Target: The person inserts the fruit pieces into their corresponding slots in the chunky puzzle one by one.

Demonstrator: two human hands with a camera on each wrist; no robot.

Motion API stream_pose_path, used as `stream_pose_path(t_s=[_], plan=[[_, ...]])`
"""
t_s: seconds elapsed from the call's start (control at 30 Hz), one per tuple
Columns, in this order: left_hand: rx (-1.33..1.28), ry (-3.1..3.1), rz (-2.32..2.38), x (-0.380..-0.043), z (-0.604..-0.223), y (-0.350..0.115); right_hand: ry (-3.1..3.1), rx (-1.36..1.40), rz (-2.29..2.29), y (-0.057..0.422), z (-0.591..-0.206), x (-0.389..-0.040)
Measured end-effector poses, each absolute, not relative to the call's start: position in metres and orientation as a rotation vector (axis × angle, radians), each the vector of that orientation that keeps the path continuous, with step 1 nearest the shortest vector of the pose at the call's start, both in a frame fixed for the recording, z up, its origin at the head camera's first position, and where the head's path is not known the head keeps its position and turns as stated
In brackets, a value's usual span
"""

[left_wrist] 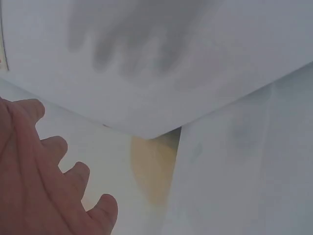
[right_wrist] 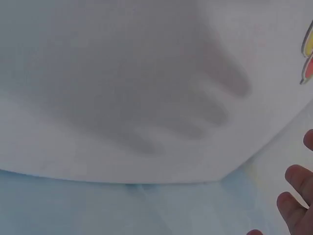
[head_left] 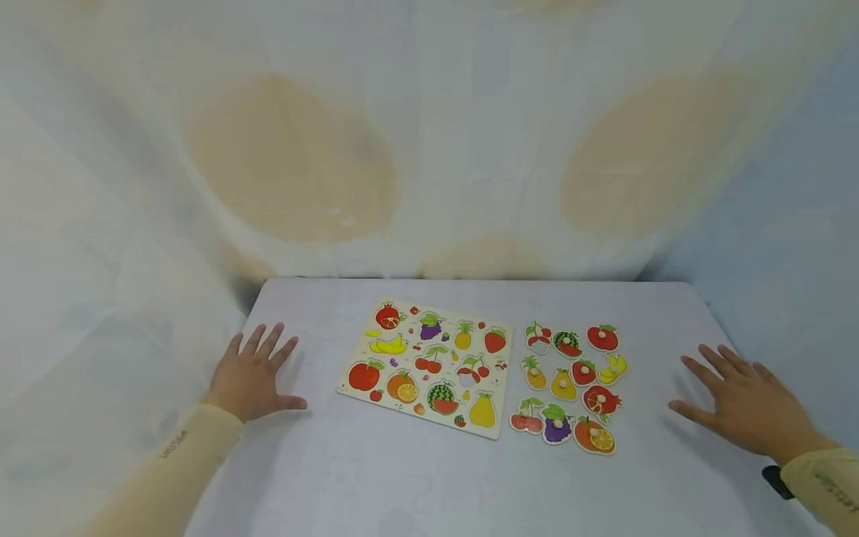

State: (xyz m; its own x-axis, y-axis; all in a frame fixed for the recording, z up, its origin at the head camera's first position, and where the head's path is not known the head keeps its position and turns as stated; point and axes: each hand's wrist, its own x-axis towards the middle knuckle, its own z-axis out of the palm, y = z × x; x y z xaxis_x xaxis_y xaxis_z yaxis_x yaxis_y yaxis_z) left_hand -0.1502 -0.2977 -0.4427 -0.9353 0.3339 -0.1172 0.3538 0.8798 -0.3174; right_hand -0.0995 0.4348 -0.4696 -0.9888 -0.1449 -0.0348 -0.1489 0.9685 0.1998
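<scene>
Both hands hold nothing, hovering over the white table with fingers spread. My left hand (head_left: 250,377) is left of a wooden fruit puzzle board (head_left: 408,356), apart from it. On the right side, my right hand (head_left: 751,403) is beyond the loose knobbed pieces and touches none of them. These pieces lie between the board and that hand: an apple (head_left: 602,338), watermelon (head_left: 567,344), bananas (head_left: 612,369), pineapple (head_left: 534,373), pear (head_left: 564,384), strawberry (head_left: 584,371), pomegranate (head_left: 602,403), grapes (head_left: 556,426), orange (head_left: 594,435) and cherry-like pieces (head_left: 527,424). Shadows of the hands fall on the tabletop in both wrist views.
The table (head_left: 537,500) has a white cover, its far edge close to a hanging pale cloth (head_left: 470,149) with tan spots. More cloth (head_left: 798,239) hangs at the sides. A black band (head_left: 778,482) circles the right wrist, below a pale sleeve.
</scene>
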Motion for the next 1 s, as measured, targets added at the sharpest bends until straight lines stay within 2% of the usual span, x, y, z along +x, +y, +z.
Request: stream_pose_path(t_s=[0.23, 0.63, 0.83, 1.0], plan=[[0.474, 3.003, -0.285, -0.145, -0.460, -0.271, 3.130, -0.401, 0.099, 0.391, -0.464, -0.116], [0.352, 2.909, 0.046, -0.149, -0.495, -0.232, 3.019, -0.496, -0.152, 0.308, -0.469, -0.140], [0.258, 2.872, 0.131, -0.151, -0.498, -0.228, 2.982, -0.496, -0.211, 0.289, -0.476, -0.139], [0.330, 2.886, 0.114, -0.154, -0.501, -0.228, 2.959, -0.455, -0.199, 0.283, -0.485, -0.140]])
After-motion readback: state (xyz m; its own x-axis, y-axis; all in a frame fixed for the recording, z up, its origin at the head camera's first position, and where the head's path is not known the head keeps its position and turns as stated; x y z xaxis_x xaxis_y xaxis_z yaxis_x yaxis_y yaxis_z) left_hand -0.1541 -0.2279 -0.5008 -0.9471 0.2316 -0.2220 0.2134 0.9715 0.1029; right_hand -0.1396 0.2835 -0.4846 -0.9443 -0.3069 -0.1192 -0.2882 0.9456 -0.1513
